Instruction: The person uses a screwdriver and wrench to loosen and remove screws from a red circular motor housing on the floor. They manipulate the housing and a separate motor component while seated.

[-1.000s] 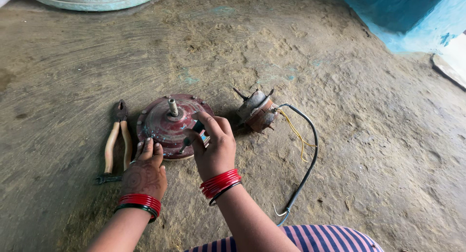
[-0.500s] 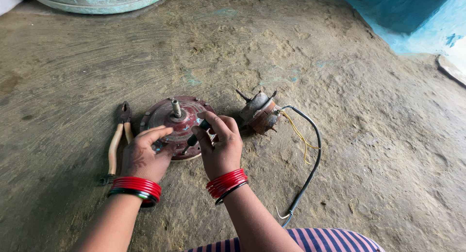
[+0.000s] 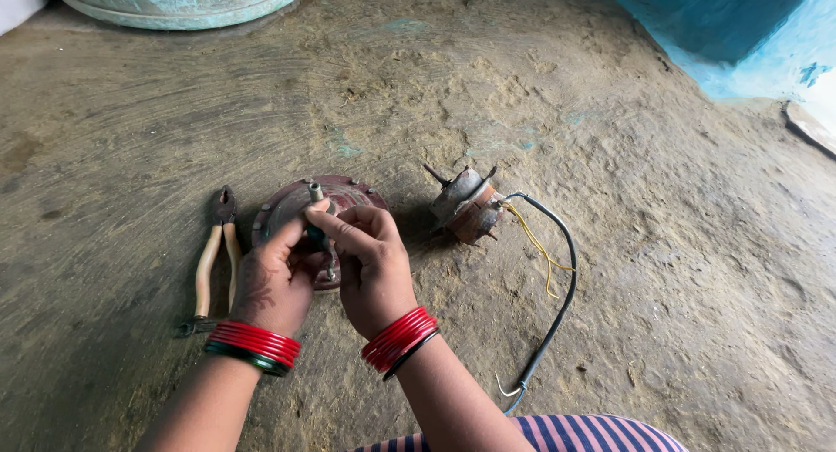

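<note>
Head view, both hands (image 3: pixel 326 260) on round reddish motor cover (image 3: pixel 283 210), pliers (image 3: pixel 215 252) beside

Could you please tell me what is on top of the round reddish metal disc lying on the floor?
Both hands, left hand and right hand, rest on the disc, pinching its upright shaft. Its middle is covered.

A round, reddish-brown metal cover (image 3: pixel 283 210) lies flat on the ground, right under both hands. It looks old and rusty. A thin metal rod (image 3: pixel 315 192) stands up from its middle, poking out just above the fingers closed around it.
</note>
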